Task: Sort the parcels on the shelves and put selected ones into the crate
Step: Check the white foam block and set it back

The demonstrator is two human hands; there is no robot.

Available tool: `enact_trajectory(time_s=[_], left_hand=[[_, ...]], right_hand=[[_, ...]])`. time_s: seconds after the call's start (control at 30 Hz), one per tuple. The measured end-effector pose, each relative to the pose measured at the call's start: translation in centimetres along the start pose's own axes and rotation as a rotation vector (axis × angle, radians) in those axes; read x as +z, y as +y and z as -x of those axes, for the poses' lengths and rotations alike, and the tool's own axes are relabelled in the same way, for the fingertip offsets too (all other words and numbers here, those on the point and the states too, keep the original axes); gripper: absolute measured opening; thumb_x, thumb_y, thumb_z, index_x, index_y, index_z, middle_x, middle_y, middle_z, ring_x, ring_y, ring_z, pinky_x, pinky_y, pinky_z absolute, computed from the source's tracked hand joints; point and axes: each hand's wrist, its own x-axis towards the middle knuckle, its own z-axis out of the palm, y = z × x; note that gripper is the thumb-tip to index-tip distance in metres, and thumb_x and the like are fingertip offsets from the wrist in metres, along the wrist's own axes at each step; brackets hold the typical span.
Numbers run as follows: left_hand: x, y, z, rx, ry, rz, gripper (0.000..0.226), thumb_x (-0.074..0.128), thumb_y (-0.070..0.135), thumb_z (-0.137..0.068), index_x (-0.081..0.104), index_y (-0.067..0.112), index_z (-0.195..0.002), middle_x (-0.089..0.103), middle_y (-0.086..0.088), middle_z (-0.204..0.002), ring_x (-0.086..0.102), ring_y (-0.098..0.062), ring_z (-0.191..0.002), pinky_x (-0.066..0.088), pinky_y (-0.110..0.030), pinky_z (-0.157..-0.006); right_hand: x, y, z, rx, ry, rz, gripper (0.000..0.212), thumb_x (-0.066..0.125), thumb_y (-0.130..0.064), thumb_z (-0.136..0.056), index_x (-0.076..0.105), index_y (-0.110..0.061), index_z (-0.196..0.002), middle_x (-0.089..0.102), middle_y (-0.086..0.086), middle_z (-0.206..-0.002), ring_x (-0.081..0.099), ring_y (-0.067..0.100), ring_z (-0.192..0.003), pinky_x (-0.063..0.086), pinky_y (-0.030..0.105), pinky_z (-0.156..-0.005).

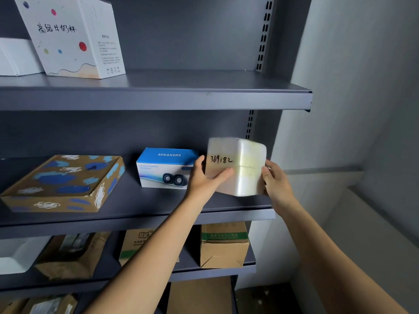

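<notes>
Gripped between left hand [204, 177] and right hand [275, 180], fingers [268, 172] curled against both sides: white parcel [244, 155] marked 369182, at right end of middle shelf [136, 200], just beside blue speaker box [163, 168].

"369182" handwritten on white parcel [240, 166], "SPEAKERS" on blue box [166, 167]

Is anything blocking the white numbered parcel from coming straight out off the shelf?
Nothing visible does. The left hand and right hand hold the white parcel at the middle shelf's right end; the speakers box sits beside it, not in front. The crate isn't in view.
</notes>
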Motion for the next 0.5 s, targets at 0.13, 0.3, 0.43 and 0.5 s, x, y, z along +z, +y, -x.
enact_trajectory(time_s=[0.13, 0.3, 0.43, 0.5], left_hand=[[0.2, 0.3, 0.4, 0.014, -0.058, 0.05, 0.066, 0.084, 0.035, -0.07, 0.052, 0.023, -0.127, 0.066, 0.013, -0.114, 0.061, -0.006, -0.108, 0.048, -0.02, -0.085], [0.5, 0.6, 0.7, 0.065, 0.023, 0.108, 0.065, 0.085, 0.02, -0.071, 0.046, 0.022, -0.122, 0.062, 0.013, -0.109, 0.059, 0.001, -0.098, 0.045, -0.014, -0.072], [0.8, 0.1, 0.4, 0.118, 0.094, 0.089, 0.061, 0.085, 0.023, -0.07, 0.045, 0.025, -0.116, 0.062, 0.009, -0.109, 0.06, -0.007, -0.098, 0.048, -0.021, -0.075], [0.9, -0.1, 0.1, 0.147, 0.136, 0.059, 0.061, 0.085, 0.032, -0.064, 0.046, 0.03, -0.112, 0.062, 0.007, -0.11, 0.061, -0.011, -0.1, 0.05, -0.027, -0.081]], right_hand=[[0.0, -0.3, 0.4, -0.005, -0.017, 0.04, 0.029, 0.039, -0.029, -0.103, 0.058, -0.03, -0.126, 0.063, -0.01, -0.113, 0.059, 0.014, -0.108, 0.051, 0.047, -0.099], [0.5, -1.2, 0.6, -0.049, 0.052, 0.086, 0.03, 0.052, -0.027, -0.1, 0.049, -0.026, -0.13, 0.058, -0.006, -0.107, 0.059, 0.023, -0.108, 0.053, 0.049, -0.094], [1.2, -2.5, 1.9, -0.117, -0.007, 0.034, 0.02, 0.048, -0.031, -0.101, 0.048, -0.032, -0.121, 0.06, -0.007, -0.105, 0.062, 0.011, -0.097, 0.055, 0.038, -0.088], [1.5, -3.1, 2.5, -0.139, -0.077, -0.017, 0.021, 0.044, -0.035, -0.102, 0.05, -0.033, -0.122, 0.06, -0.014, -0.105, 0.061, 0.0, -0.093, 0.053, 0.03, -0.086]])
